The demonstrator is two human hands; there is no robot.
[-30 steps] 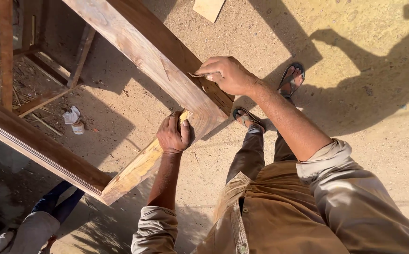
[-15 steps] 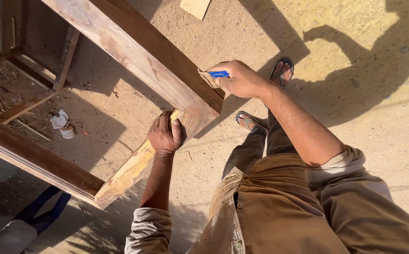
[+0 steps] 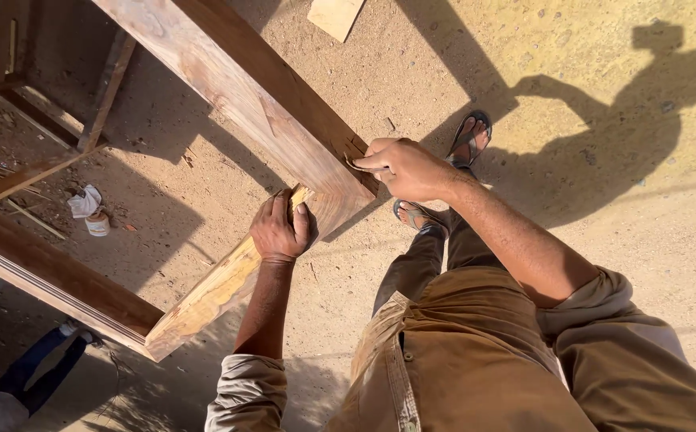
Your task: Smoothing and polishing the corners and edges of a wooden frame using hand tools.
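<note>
Your left hand [image 3: 281, 230] has a full grip wrapped round the lower rail [image 3: 220, 288] of the wooden frame [image 3: 244, 88], right at the corner joint. Your right hand [image 3: 402, 168] presses on the corner's far edge; can't tell what its fingers pinch. Rag [image 3: 85, 202] and small jar [image 3: 97, 223] sit on the sand, and someone's leg [image 3: 44, 376] is beside the frame's bottom-left rail.

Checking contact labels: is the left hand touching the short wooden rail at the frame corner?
Touching. The head view shows the left hand wrapped around the short wooden rail, fingers over its top edge.
</note>
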